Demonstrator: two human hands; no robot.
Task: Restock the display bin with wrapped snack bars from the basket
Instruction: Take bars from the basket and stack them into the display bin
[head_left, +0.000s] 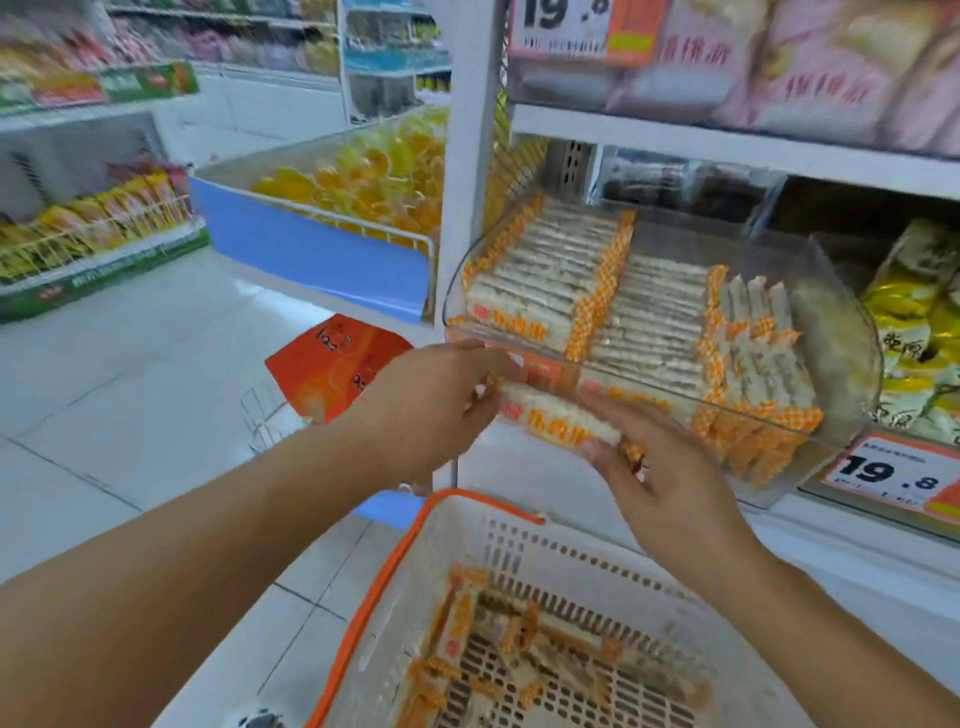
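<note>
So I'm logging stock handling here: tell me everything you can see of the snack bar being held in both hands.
The held snack bar is a long pale bar in a clear-looking wrapper with orange checked ends and orange print. It lies roughly level, just in front of the clear display bin and above the basket. The left hand grips its left end, the right hand its right end. Nothing else visibly touches it.

1. A snack bar (558, 420) is sitting between the left hand (431, 400) and right hand (660, 478), just before the display bin (831, 291)
2. The basket (519, 545) is lying below, holding more bars (519, 654)
</note>
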